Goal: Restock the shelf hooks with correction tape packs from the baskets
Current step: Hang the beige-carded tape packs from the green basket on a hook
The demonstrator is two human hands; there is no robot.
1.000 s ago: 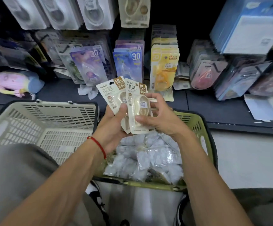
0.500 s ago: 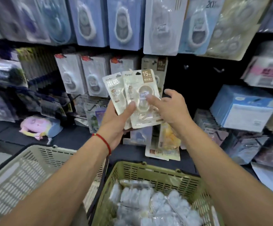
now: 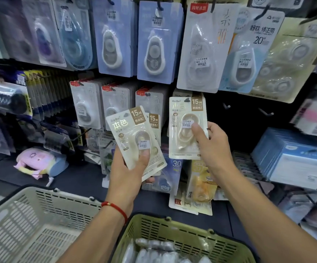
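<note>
Restocking progress: judged about midway, since the shelf [image 3: 78, 179] wall is largely hung with packs while loose stock waits below it.
Shelf wall: upper row of big carded tapes, and under them a row of smaller ones on hooks; right of that row two bare hooks [image 3: 265, 112] stand out from the dark backing.
White basket [image 3: 40, 224]: below the shelf at the left; what shows of its floor holds no packs.
Green basket [image 3: 182, 230]: below the shelf, right of the white one, with clear-wrapped packs [image 3: 153, 251] piled inside, so much is left to hang by my reckoning.
Left hand [image 3: 125, 173]: raised before the shelf, palm toward the wall, thumb pressed on the front of the fan and fingers curled behind it.
Right hand [image 3: 213, 147]: raised to the right of the left one, nearer the shelf wall, thumb on the blister and fingers wrapped behind the card's right edge.
Fan [image 3: 134, 137]: at least two beige 15M packs overlapped, tilted left, held clear of the shelf and not yet hung.
Single pack [image 3: 187, 128]: upright, pinched by the right hand, its hang hole level with the matching beige stack on the shelf behind; whether a hook already passes through the hole I cannot tell.
Step in hand: likely seating this single pack on its hook, then the fan.
</note>
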